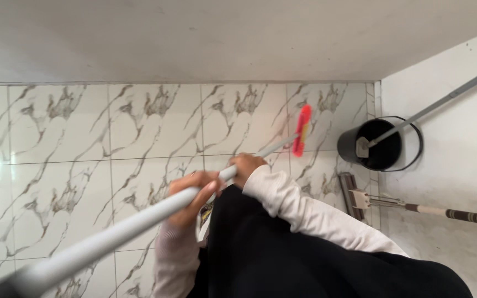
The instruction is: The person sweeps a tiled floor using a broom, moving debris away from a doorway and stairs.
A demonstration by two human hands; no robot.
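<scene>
Both hands are wrapping a long grey broom handle [139, 221]; left hand [194, 196] fingers clamped round it, right hand [247, 167] gripping just ahead; pink-red broom head [302, 130] is sitting past the fingertips on the marble-look tiled floor [56, 143]; black bucket [379, 144] is standing further out, beyond that head.

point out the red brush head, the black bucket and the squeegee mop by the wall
red brush head [302, 130], head view, middle of the red block.
black bucket [379, 144], head view, dark inside.
squeegee mop [350, 193], head view, its flat head.
</scene>
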